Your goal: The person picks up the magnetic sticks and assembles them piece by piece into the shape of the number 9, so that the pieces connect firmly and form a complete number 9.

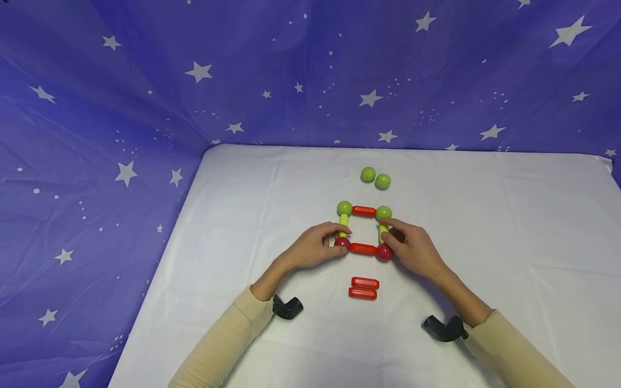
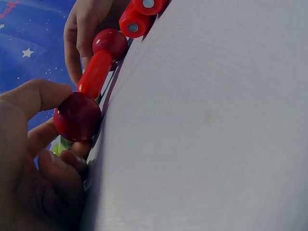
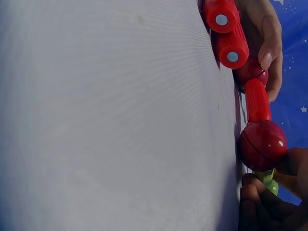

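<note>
A square of magnetic rods and balls lies on the white cloth. Its far corners are a left green ball (image 1: 344,208) and a right green ball (image 1: 384,213); a left red ball (image 2: 78,117) and a right red ball (image 3: 263,145) form the near ones. Red rods make the far side (image 1: 364,210) and near side (image 1: 363,249), yellow-green rods the left side (image 1: 343,222) and right side (image 1: 383,231). My left hand (image 1: 312,245) grips the near left red ball, thumb on it, fingers reaching over the left rod. My right hand (image 1: 412,248) pinches the right yellow-green rod, partly covering it.
Two loose red rods (image 1: 364,288) lie side by side nearer me, pale discs at their ends. Beyond the square sit two loose green balls (image 1: 375,178). A blue starry cloth (image 1: 301,70) rises behind the table. Black wrist mounts (image 1: 288,307) hang by both sleeves.
</note>
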### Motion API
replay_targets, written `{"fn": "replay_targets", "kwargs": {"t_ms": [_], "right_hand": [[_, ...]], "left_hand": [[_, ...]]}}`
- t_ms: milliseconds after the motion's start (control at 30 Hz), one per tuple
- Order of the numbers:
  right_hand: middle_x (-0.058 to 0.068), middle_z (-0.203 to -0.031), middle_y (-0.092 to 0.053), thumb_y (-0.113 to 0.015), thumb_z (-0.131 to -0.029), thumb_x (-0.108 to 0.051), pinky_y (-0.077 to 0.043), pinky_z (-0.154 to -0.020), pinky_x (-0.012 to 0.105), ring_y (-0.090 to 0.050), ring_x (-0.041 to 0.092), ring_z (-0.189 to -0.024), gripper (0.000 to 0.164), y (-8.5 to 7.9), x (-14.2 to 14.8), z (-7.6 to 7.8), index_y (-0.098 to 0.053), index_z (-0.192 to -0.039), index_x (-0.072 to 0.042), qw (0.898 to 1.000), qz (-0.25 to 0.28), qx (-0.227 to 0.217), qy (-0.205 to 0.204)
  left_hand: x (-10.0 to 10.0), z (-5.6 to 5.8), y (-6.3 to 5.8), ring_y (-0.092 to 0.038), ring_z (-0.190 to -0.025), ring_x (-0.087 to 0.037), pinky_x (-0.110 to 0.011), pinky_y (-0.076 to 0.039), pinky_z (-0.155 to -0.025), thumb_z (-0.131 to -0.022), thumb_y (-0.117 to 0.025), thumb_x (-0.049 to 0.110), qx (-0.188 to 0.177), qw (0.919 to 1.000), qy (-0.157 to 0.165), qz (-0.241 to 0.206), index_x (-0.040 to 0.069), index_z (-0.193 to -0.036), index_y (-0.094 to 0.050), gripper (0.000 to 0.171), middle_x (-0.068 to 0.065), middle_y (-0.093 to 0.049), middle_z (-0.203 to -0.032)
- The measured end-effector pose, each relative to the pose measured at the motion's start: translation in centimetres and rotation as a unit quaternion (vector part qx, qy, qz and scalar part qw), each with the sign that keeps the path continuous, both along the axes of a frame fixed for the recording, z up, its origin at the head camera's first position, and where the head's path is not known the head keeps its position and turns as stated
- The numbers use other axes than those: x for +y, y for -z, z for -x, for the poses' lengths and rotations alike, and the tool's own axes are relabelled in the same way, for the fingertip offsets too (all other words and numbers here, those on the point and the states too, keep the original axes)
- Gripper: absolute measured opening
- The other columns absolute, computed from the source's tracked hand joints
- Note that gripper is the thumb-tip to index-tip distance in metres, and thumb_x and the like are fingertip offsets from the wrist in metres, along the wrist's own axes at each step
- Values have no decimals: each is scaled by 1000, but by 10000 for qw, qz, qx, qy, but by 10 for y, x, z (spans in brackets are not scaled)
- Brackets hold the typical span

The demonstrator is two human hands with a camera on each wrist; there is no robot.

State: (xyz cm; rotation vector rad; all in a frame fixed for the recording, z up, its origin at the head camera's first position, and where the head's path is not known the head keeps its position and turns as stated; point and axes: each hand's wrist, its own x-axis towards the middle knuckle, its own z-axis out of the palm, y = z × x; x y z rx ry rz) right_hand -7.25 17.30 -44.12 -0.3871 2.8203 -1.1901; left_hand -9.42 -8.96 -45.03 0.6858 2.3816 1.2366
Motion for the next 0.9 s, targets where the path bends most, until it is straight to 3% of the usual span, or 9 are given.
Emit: {"fn": "replay_targets", "kwargs": {"t_ms": [367, 700, 900], "right_hand": [[2, -79, -61, -65, -94, -10, -43, -64, 34, -53, 19, -70, 33, 1, 0, 0, -65, -127, -6, 10000, 46, 26, 4], [10, -99, -68, -66, -94, -10, -47, -80, 46, -57, 25, -86, 32, 1, 4, -5, -66, -126, -4, 9998, 95, 152, 13], [4, -94, -68, -67, -93, -10, -48, -76, 41, -59, 20, -83, 32, -2, 5, -15, -66, -125, -5, 9998, 125, 140, -15]], "left_hand": [[0, 0, 0, -49, -74, -15, -27, -39, -66, -90, -70, 27, 40, 10000, 15, 14, 19, -125, -65, 36, 6, -58, -98], [1, 1, 2, -49, -73, -14, -27, -40, -65, -90, -71, 26, 35, 10000, 23, -10, 19, -125, -65, 36, 6, -58, -98], [0, 1, 2, -49, -73, -14, -27, -40, -66, -90, -71, 27, 85, 10000, 20, 6, 20, -125, -65, 37, 7, -58, -98]]}}
